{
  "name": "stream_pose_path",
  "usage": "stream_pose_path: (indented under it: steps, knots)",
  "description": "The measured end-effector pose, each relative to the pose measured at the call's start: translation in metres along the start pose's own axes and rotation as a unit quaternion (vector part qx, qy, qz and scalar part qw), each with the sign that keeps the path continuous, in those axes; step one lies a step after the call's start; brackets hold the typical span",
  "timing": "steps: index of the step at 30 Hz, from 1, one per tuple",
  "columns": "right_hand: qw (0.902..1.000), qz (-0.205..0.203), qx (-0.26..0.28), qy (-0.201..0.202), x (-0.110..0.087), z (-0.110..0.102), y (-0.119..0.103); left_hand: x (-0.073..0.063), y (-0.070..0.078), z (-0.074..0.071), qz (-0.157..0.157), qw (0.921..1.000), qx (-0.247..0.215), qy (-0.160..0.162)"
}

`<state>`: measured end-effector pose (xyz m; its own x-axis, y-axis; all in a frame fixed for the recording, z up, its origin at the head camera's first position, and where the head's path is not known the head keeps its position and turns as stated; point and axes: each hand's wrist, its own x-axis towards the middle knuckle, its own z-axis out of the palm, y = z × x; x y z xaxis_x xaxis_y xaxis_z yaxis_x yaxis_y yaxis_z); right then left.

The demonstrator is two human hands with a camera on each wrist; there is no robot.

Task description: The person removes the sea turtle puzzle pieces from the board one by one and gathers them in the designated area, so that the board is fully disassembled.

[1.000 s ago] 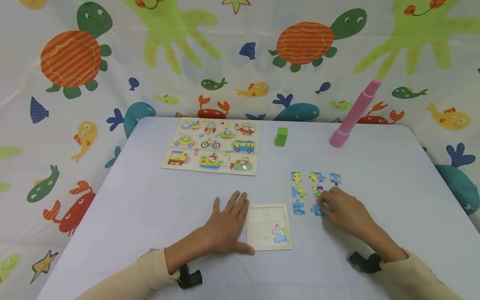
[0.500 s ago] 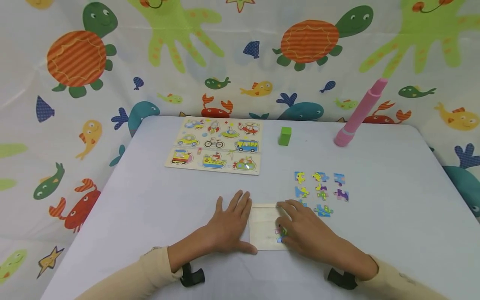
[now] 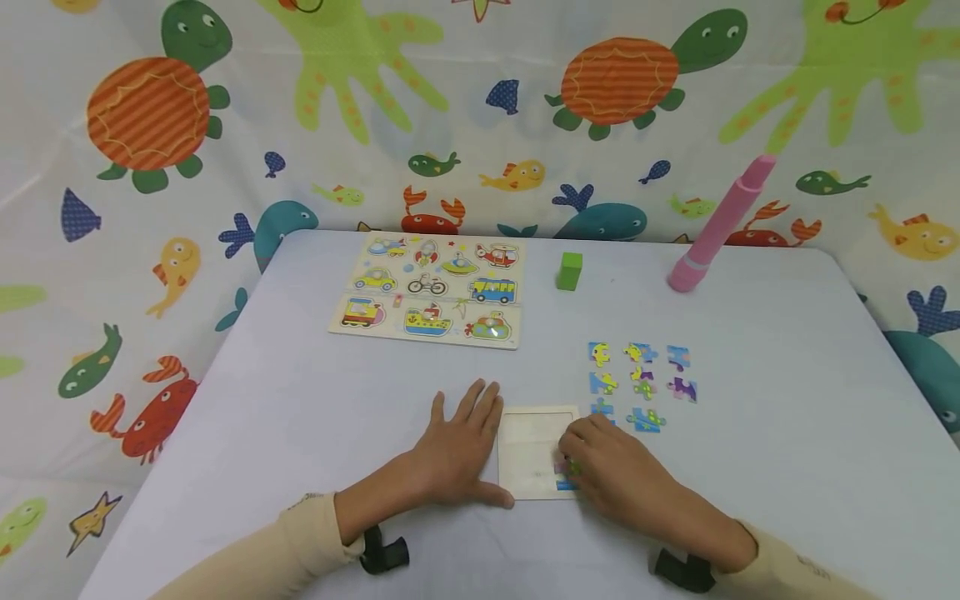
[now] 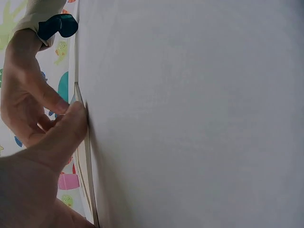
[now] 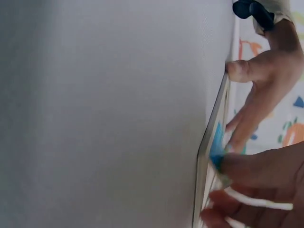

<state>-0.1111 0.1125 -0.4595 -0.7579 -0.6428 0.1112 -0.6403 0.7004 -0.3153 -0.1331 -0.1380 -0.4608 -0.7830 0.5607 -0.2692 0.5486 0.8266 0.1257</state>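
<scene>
A shallow square wooden puzzle tray [image 3: 528, 450] lies on the table in front of me. My left hand [image 3: 457, 454], fingers spread, rests along its left edge, the thumb near the lower corner. At the tray's lower right, my right hand [image 3: 622, 471] curls its fingers and pinches a blue and green jigsaw piece [image 5: 217, 151], which looks tilted in the right wrist view. The hand hides much of that corner in the head view. Behind the right hand lie several loose jigsaw pieces [image 3: 647, 419] in rough rows.
A wooden vehicle puzzle board [image 3: 427, 292] lies at the back left. A green block [image 3: 570, 272] and a pink tube-shaped object [image 3: 720, 225] stand toward the back of the white table [image 3: 300, 400]. Behind hangs a cloth [image 3: 450, 100] printed with sea animals.
My right hand has moved left from the loose pieces to the tray's lower right and curled in further there. My left hand has stayed at the tray's left edge.
</scene>
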Motion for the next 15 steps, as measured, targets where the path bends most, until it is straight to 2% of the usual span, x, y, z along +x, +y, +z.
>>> stream_pose_path:
  steps: [4, 7, 9, 11, 15]
  knots:
    - [0.9955, 0.038, 0.086, -0.003, -0.002, -0.011, 0.004, 0.000, 0.000, 0.000, -0.002, 1.0000, -0.002, -0.001]
    - [0.9880, 0.068, 0.137, 0.022, -0.009, -0.029, 0.020, 0.001, 0.001, 0.000, 0.000, 1.0000, -0.002, 0.000]
    - [0.9846, 0.097, 0.139, 0.043, -0.017, -0.044, 0.038, 0.001, 0.001, 0.000, 0.002, 1.0000, -0.003, 0.001]
    - [0.9816, 0.136, 0.126, 0.046, -0.027, -0.058, 0.059, 0.002, 0.001, 0.000, 0.003, 1.0000, -0.003, 0.000]
    - [0.9732, 0.202, 0.108, 0.010, -0.046, -0.075, 0.102, 0.000, 0.000, -0.001, 0.001, 1.0000, -0.007, 0.000]
